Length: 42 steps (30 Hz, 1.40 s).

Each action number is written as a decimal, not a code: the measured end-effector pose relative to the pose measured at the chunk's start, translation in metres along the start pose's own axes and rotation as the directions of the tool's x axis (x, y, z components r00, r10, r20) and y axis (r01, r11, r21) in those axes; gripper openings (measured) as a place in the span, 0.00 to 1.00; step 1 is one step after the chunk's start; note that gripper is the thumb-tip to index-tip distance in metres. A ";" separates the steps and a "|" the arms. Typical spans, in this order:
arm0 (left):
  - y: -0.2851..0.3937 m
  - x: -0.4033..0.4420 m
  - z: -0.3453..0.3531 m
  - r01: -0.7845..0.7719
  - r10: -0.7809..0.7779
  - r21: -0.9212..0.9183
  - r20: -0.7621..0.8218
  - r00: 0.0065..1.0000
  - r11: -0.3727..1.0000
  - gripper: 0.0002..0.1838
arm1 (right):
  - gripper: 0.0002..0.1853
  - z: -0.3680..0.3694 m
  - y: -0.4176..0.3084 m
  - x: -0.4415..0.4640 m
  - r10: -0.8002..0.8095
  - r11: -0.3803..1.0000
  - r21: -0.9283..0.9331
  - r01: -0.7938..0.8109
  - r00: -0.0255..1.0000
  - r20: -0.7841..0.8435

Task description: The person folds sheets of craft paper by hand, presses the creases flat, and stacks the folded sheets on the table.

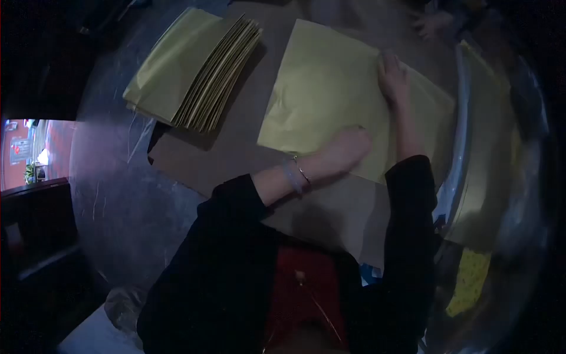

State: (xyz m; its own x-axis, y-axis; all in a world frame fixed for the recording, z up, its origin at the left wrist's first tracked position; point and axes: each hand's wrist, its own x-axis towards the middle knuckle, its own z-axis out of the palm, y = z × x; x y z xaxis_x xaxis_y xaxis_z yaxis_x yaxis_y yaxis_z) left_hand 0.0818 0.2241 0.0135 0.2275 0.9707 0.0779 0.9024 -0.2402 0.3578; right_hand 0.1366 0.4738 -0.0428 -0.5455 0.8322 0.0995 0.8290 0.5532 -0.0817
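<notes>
A large yellow paper sheet or envelope [324, 82] lies flat on brown cardboard, with a few creases near its left edge. My left hand [348, 148] is curled into a fist on its lower part; whatever the fingers hold, if anything, is hidden. Two bracelets circle that wrist. Further up, my right hand [394, 81] rests on the paper with fingers stretched out near its upper right edge. More yellow paper [427, 103] extends to the right of that hand; whether it is a separate piece I cannot tell.
A fanned stack of yellow envelopes or folded papers [194, 71] sits at upper left. Brown cardboard [200, 159] covers part of the grey table [118, 200]. Clear plastic with yellow sheets [486, 159] lies at right. Another person's hand [433, 25] is at top right.
</notes>
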 end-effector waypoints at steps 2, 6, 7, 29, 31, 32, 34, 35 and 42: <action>-0.013 0.019 -0.026 0.013 -0.012 0.056 -0.021 1.000 0.998 0.08 | 0.31 -0.001 0.005 0.002 -0.004 1.000 0.006 0.004 1.000 0.020; -0.073 0.106 -0.006 0.204 -0.188 0.026 -0.285 0.940 0.979 0.14 | 0.29 -0.015 -0.005 -0.009 -0.002 0.999 0.054 0.002 1.000 0.014; -0.072 0.119 -0.019 0.241 -0.235 0.011 -0.179 0.955 0.971 0.19 | 0.29 -0.016 -0.003 -0.011 0.020 0.999 0.050 -0.020 1.000 -0.009; -0.108 0.174 0.031 0.134 -0.128 -0.010 -0.377 0.917 0.991 0.23 | 0.30 -0.022 0.063 -0.033 0.057 0.992 0.113 -0.050 0.997 -0.060; -0.108 0.175 0.029 0.125 -0.114 0.006 -0.371 0.922 0.992 0.23 | 0.29 -0.009 0.098 -0.028 0.129 0.978 0.178 -0.107 0.985 -0.115; -0.108 0.175 0.029 0.142 -0.128 0.014 -0.360 0.924 0.990 0.23 | 0.29 -0.024 0.110 -0.034 0.165 0.978 0.135 -0.156 0.985 -0.058; -0.108 0.176 0.028 0.150 -0.132 0.029 -0.338 0.932 0.988 0.23 | 0.29 -0.025 0.145 -0.037 0.220 0.966 0.151 -0.208 0.973 -0.072; -0.112 0.175 0.031 0.136 -0.107 0.059 -0.353 0.930 0.989 0.23 | 0.29 -0.024 0.158 -0.037 0.254 0.958 0.153 -0.241 0.964 -0.077; -0.108 0.174 0.032 0.161 -0.128 0.056 -0.385 0.914 0.985 0.23 | 0.28 -0.028 0.181 -0.039 0.321 0.947 0.005 -0.321 0.945 -0.072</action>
State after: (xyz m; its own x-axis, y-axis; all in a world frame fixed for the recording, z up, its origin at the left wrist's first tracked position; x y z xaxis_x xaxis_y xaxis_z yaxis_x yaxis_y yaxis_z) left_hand 0.0356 0.4186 -0.0413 -0.0484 0.9223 0.3835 0.9462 -0.0807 0.3134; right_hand 0.3117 0.5403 -0.0337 -0.2406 0.9606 0.1391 0.9597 0.2569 -0.1140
